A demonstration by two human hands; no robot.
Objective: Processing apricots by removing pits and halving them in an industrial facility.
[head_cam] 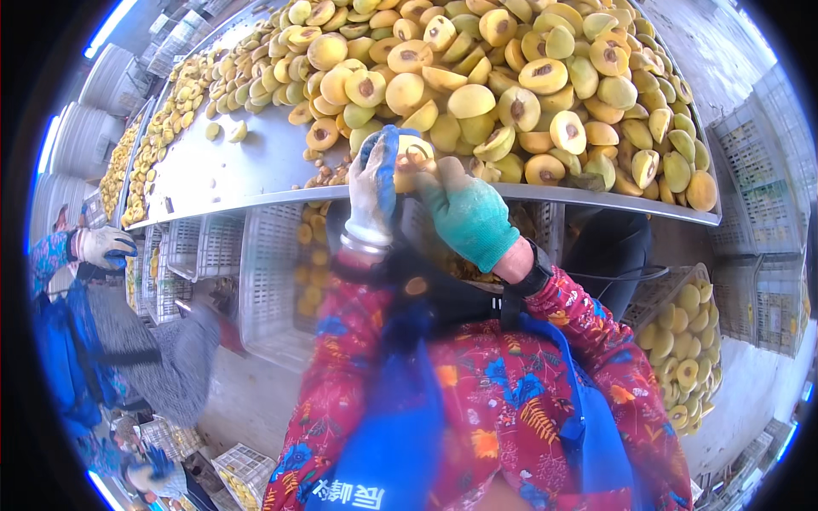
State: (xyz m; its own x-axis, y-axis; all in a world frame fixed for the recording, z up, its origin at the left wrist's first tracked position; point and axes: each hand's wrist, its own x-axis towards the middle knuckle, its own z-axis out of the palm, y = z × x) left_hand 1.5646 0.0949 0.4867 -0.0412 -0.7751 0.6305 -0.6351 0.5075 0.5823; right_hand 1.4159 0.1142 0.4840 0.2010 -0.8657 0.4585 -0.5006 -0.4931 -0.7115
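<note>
My left hand (374,185), in a white and blue glove, holds a yellow halved stone fruit (412,163) over the front edge of a metal table (255,160). Close on its right, my right hand (473,214) in a green knitted glove has its fingers bent at the cut face of that fruit. A small curved metal piece shows against the cut face; what it belongs to is hidden by the fingers. Beyond both hands lies a large heap of halved fruit (470,102), many with brown pit hollows. Small brown pits (326,175) lie near the table's edge, left of my left hand.
Plastic crates (275,287) stand below the table on the left. A crate heaped with fruit halves (684,345) is at the right, near stacked crates (760,172). A co-worker's gloved hand (105,248) is at the far left, beside another fruit-covered table.
</note>
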